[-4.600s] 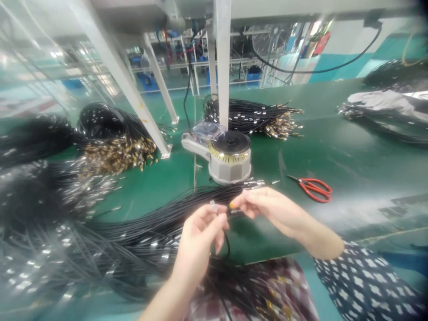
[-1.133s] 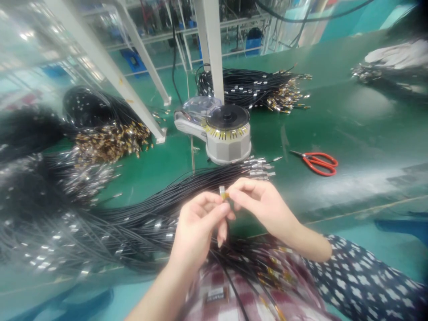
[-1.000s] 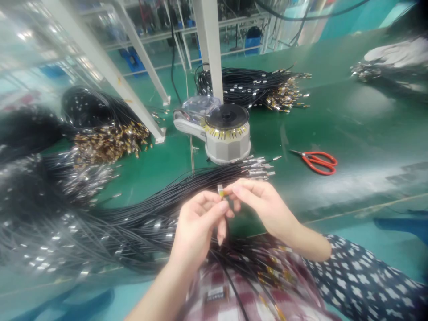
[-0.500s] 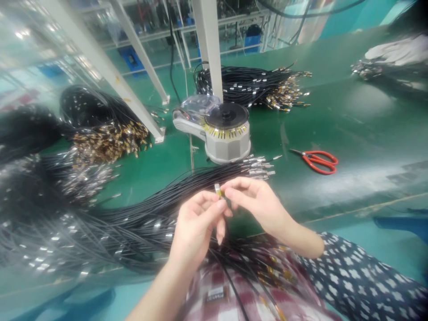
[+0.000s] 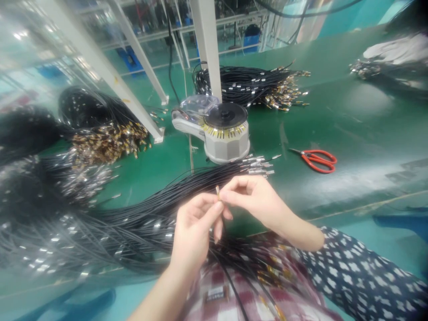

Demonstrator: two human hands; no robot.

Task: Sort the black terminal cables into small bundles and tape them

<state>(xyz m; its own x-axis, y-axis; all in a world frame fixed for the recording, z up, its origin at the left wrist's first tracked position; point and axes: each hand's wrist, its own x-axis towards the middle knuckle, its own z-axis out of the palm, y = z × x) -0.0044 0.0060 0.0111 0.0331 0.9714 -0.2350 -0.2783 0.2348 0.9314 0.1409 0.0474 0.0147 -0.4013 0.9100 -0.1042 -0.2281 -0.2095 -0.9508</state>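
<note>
My left hand [image 5: 195, 229] pinches a black cable just below its end, thumb against forefinger. The cable end [image 5: 218, 191] points up between my hands, with a silvery tip and a bit of yellow tape under it. My right hand [image 5: 259, 198] comes in from the right, thumb and forefinger closed on the taped end. Its fingertips partly hide the tape. Below my hands, more black cables with yellow-taped ends [image 5: 272, 272] lie across my lap on a checked apron [image 5: 214, 307].
A round tape dispenser [image 5: 227, 133] with yellow strips stands behind my hands. Red-handled scissors [image 5: 319, 160] lie to the right on the green table [image 5: 334, 116]. Cable bundles [image 5: 160, 196] cover the left, another bundle [image 5: 234, 84] lies behind, and metal posts [image 5: 210, 44] rise at the back.
The yellow tape at the cable end looks narrower than before, closer around the cable. My right fingers have shifted slightly left onto it. My left hand stays nearly in place.
</note>
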